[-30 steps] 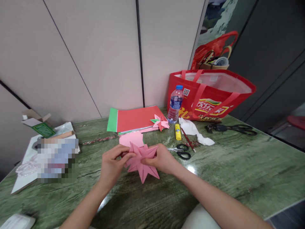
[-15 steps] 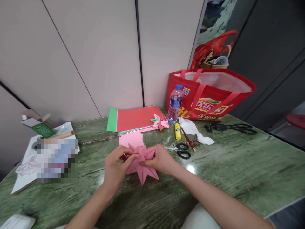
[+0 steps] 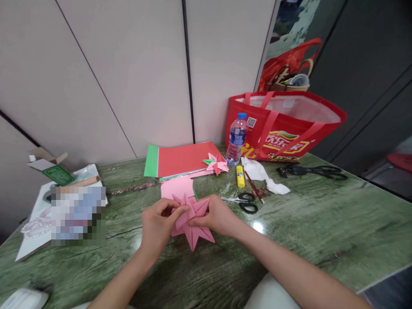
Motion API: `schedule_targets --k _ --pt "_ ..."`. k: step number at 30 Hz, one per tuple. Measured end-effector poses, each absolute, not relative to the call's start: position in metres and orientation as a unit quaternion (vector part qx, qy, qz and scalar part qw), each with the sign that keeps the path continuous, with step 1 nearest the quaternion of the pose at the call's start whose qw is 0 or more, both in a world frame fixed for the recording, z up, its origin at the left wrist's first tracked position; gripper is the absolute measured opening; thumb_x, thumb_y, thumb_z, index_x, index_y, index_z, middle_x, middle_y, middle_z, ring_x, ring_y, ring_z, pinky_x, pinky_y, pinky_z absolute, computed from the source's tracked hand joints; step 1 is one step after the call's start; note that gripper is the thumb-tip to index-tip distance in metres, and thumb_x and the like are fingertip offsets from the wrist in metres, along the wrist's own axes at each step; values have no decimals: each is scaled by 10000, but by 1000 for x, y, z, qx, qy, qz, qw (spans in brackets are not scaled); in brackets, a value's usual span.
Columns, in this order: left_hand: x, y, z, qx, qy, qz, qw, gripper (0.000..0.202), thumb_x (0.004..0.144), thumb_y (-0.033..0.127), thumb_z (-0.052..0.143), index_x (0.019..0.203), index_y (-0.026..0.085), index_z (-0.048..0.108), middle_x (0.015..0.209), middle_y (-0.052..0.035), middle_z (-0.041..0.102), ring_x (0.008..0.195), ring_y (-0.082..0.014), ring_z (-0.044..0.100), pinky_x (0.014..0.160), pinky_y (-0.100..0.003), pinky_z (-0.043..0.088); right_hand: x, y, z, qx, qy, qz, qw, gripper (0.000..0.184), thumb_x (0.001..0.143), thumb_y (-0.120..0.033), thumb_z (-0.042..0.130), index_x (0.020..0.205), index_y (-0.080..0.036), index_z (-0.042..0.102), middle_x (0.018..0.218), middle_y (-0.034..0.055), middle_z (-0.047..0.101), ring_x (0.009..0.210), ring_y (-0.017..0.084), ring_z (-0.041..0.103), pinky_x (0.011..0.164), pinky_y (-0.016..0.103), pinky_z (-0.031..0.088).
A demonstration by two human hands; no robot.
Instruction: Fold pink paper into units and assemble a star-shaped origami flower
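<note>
A pink folded paper star (image 3: pixel 193 223) with several points rests on the green table (image 3: pixel 305 223), held between both hands. My left hand (image 3: pixel 158 226) pinches its left side with thumb and fingers closed. My right hand (image 3: pixel 217 215) grips its right side, fingers curled over a point. A flat pink sheet (image 3: pixel 177 188) lies just behind the star.
Behind lie a stack of red and green paper (image 3: pixel 182 159), a small pink star (image 3: pixel 217 164), a water bottle (image 3: pixel 236 139), a yellow glue stick (image 3: pixel 240 177), scissors (image 3: pixel 246 202), white crumpled paper (image 3: pixel 264 176) and a red bag (image 3: pixel 283 128). Papers and a box (image 3: pixel 53 169) sit left.
My left hand has shifted slightly right and its fingers have closed further over the star's left side. The star has turned a little; the right hand stays in place.
</note>
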State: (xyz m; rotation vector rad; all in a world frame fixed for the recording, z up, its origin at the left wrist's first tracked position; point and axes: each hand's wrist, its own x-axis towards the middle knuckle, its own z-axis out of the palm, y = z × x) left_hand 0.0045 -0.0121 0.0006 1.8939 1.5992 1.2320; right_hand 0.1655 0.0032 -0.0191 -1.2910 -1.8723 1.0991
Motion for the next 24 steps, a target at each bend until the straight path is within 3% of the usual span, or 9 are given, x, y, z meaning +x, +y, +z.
schedule_targets --k 5,10,16,24 --pt "3 -11 -1 681 559 433 195 183 637 328 670 617 161 598 591 13 596 510 -108 487 492 -212 385 166 4 -18 -474 -710 414 316 235 575 -305 643 479 -129 520 490 -60 323 501 68 273 427 171 230" --pt "1 -8 -2 694 564 387 225 225 627 352 666 592 164 548 530 43 520 467 -93 436 450 -196 342 166 5 -18 -481 -727 386 302 231 589 -289 632 472 -120 527 490 -55 312 493 66 274 415 170 205" --pt "0 -8 -2 725 562 351 190 251 623 329 645 492 165 506 466 62 407 462 -87 352 443 -193 276 166 5 -20 -475 -743 370 293 247 609 -316 633 507 -101 566 505 -49 335 513 68 293 438 166 214" --pt "2 -7 1 636 592 363 338 302 589 385 658 466 150 514 428 51 428 415 -95 416 415 -199 315 165 4 -17 -467 -751 371 284 205 605 -280 632 504 -111 574 465 -59 341 490 65 291 430 168 210"
